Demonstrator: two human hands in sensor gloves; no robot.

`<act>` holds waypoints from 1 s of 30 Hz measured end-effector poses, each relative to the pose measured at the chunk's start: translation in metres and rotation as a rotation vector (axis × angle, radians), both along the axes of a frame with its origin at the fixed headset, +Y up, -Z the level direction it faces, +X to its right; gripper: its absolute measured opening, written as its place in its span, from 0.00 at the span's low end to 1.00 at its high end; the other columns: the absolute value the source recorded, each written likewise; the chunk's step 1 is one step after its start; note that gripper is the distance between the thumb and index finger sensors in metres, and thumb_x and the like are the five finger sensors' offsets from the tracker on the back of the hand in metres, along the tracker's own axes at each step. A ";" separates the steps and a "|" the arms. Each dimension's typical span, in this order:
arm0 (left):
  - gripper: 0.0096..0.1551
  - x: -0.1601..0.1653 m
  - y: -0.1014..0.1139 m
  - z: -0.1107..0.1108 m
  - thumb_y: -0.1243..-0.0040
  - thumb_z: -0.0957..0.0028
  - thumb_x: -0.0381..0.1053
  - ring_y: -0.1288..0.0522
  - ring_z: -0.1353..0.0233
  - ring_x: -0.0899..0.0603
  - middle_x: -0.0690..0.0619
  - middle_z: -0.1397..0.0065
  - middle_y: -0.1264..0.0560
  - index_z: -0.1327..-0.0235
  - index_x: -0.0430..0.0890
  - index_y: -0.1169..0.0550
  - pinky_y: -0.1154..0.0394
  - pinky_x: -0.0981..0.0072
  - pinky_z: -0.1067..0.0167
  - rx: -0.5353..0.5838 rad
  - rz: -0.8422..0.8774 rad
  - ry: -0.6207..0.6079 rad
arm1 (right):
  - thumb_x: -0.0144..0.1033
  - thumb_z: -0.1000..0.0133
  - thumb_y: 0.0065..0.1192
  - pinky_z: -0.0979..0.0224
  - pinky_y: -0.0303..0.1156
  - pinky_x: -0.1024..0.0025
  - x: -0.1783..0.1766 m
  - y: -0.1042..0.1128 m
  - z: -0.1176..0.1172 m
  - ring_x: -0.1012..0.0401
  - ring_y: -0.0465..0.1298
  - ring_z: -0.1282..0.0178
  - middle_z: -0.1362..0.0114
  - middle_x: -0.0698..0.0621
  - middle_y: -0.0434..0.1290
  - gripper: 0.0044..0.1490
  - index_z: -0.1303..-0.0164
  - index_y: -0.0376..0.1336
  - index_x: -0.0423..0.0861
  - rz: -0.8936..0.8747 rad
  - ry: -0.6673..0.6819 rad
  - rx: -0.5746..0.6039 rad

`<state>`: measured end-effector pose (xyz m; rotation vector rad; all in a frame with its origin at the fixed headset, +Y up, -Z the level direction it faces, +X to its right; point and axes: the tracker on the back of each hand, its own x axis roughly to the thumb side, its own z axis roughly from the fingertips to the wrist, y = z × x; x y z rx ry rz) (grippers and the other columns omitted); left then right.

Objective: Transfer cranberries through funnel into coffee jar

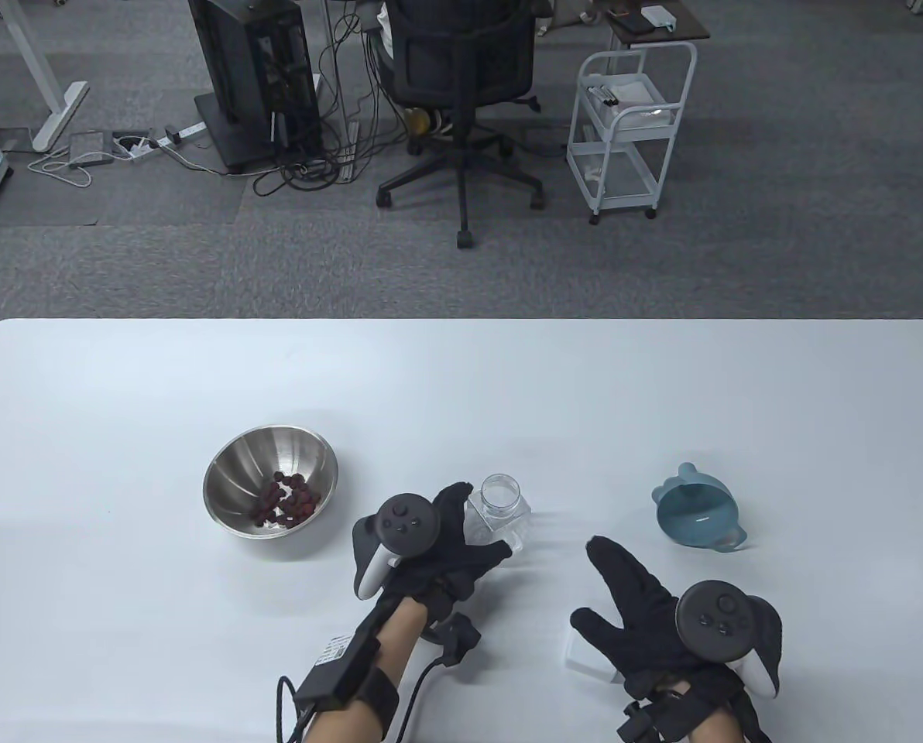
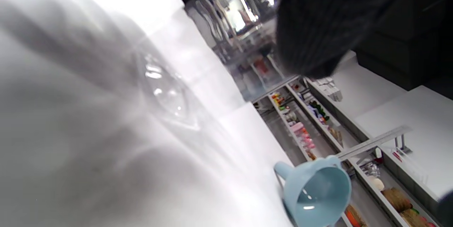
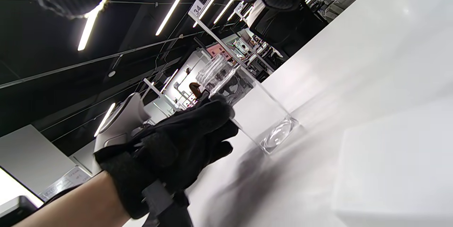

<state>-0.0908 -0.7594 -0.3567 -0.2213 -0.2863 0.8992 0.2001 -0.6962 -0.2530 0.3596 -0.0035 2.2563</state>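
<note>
The clear coffee jar (image 1: 502, 507) stands upright and open-topped at the table's middle. My left hand (image 1: 477, 534) grips its left side; the right wrist view shows the gloved fingers (image 3: 198, 128) wrapped against the jar (image 3: 254, 110). A steel bowl (image 1: 233, 472) holding several dark red cranberries (image 1: 287, 501) sits to the left. The blue funnel (image 1: 698, 507) lies on its side to the right, and also shows in the left wrist view (image 2: 315, 191). My right hand (image 1: 616, 600) is open with fingers spread, holding nothing, below and left of the funnel.
A flat white object (image 1: 585, 658) lies on the table under my right hand, and shows in the right wrist view (image 3: 389, 170). The white table (image 1: 461, 387) stretches far back; beyond its far edge are an office chair (image 1: 461, 85) and a white cart (image 1: 628, 131).
</note>
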 end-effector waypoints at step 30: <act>0.53 -0.052 0.048 0.094 0.41 0.46 0.67 0.45 0.16 0.24 0.36 0.14 0.50 0.17 0.42 0.46 0.44 0.31 0.25 0.353 0.066 -0.005 | 0.55 0.48 0.68 0.25 0.59 0.41 0.113 -0.001 -0.072 0.38 0.58 0.18 0.14 0.40 0.52 0.55 0.20 0.45 0.44 0.242 -0.807 -0.215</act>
